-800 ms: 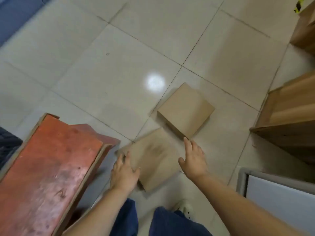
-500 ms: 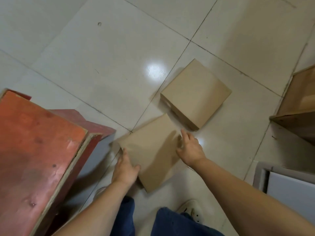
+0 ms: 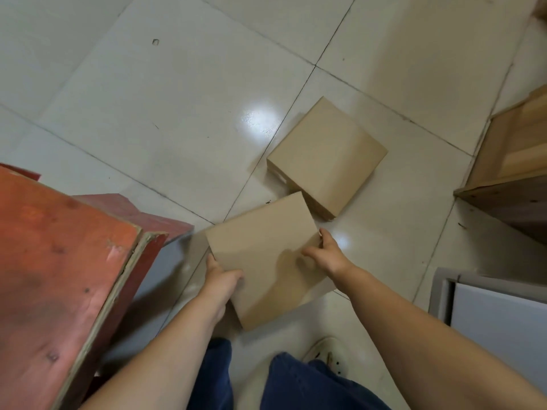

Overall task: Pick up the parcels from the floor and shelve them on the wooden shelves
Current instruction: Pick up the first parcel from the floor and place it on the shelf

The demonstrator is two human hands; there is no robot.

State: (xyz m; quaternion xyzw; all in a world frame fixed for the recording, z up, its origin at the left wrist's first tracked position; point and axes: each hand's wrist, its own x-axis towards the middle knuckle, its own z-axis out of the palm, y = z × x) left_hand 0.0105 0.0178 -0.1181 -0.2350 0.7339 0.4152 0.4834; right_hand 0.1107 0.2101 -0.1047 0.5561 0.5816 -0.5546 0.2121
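Two plain brown cardboard parcels are on the tiled floor. The near parcel (image 3: 263, 255) is held between both hands: my left hand (image 3: 222, 279) grips its left edge and my right hand (image 3: 325, 255) clasps its right edge, thumb on top. Its far corner looks raised off the floor and overlaps the second parcel (image 3: 325, 155), which lies flat just beyond it. The wooden shelves (image 3: 509, 170) show at the right edge, their lowest board close to the floor.
A red painted wooden board structure (image 3: 59, 276) stands close on the left. A grey-white panel (image 3: 497, 315) lies at the lower right. My legs in blue trousers and one white shoe (image 3: 325, 350) are right below the parcel. Open tiled floor stretches ahead.
Both hands went from hovering beside the near parcel to closing on its two side edges. The parcel has tipped up slightly and the view has moved closer.
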